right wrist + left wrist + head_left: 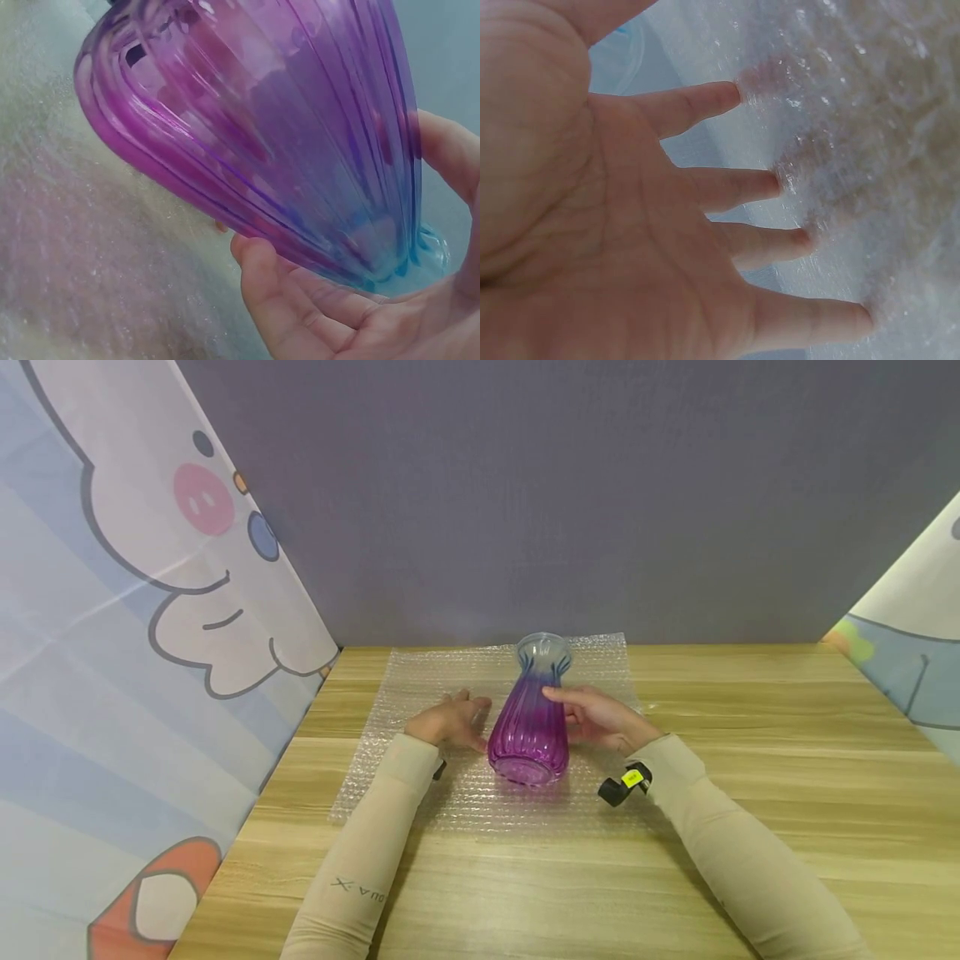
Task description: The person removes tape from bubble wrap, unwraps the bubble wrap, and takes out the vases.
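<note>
A ribbed glass vase, purple at the base and fading to blue at its flared neck, is tilted over the bubble wrap in the head view. My right hand grips it from the right, thumb on the front below the neck. In the right wrist view the fingers curl behind the vase. To the left of the vase is my left hand, its fingers spread. The left wrist view shows those fingertips touching the bubble wrap, palm facing the camera.
The bubble wrap lies flat on a wood-grain table. Behind it stands a grey panel. A cartoon-printed cloth hangs on the left, and another printed cloth at the right. A black wrist strap sticks out by the right cuff.
</note>
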Demonstrator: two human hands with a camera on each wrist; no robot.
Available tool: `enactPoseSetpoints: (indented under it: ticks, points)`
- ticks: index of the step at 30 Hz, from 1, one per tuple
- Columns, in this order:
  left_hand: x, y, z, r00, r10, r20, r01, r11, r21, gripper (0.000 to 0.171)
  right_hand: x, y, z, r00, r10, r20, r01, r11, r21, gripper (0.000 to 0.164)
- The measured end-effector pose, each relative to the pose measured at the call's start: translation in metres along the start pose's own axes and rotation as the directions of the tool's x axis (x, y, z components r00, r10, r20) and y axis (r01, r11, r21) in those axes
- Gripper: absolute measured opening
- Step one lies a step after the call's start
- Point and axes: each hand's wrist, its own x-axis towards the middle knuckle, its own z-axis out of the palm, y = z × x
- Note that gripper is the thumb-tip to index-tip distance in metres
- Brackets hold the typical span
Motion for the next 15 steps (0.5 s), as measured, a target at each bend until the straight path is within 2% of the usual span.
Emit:
enactPoseSetpoints:
  ticks: [7,15]
  points:
    - [0.0008,0.0001,0.0000,1.000,-0.004,0.006,0.004,1.000,0.001,0.111,-0.0008,-0.0021,-0.0020,0.999,-0.022,-0.029,0.023,0.999,0.045,0.025]
    - [0.0019,-0.0005,0.0001,1.000,-0.002,0.005,0.002,1.000,-0.010,0.108,-0.0018,-0.0026,-0.0042,0.997,-0.039,-0.064,0.045,0.994,0.097,0.013]
